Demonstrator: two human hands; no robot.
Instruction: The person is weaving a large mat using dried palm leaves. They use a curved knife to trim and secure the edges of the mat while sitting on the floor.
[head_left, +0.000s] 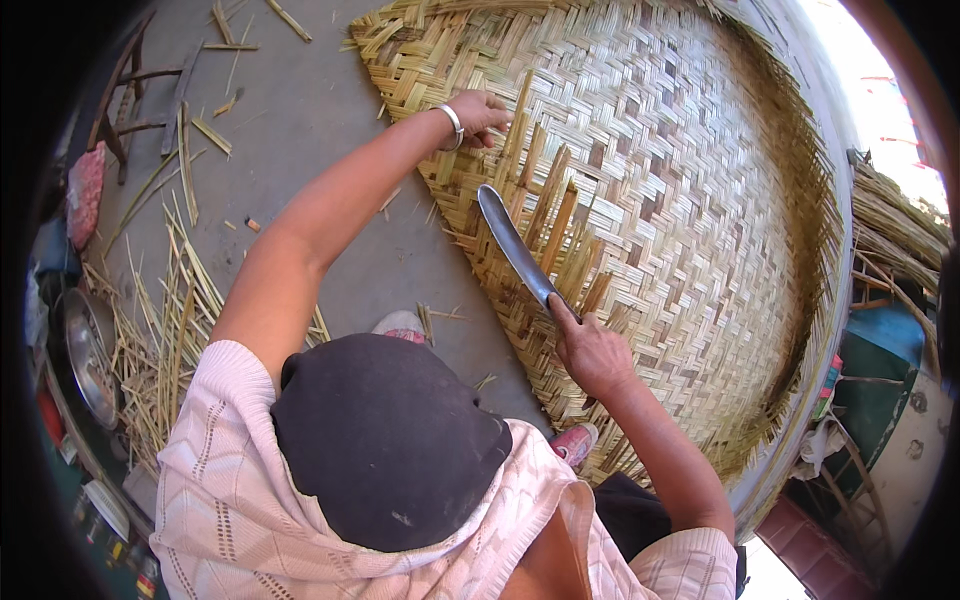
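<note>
A large mat (680, 230) woven from flat pale and brown plant strips fills the middle and right. Several loose strip ends (548, 205) stick up in a row along its near left border. My left hand (478, 118), a silver bracelet at its wrist, is at that border, fingers curled beside the farthest upright strip; whether it grips one is hidden. My right hand (595, 358) is closed round the handle of a long curved metal blade (513, 240) with a rounded tip. The blade lies slantwise over the border, its tip pointing toward the left hand.
Loose strips (185, 330) lie heaped on the grey floor (300, 130) at left, near a metal basin (90, 355) and a wooden stool (135, 90). The mat's far and right rim (820, 250) curls up. Bundled stalks (895, 215) rest at right. A dark cap (390, 440) covers the lower middle.
</note>
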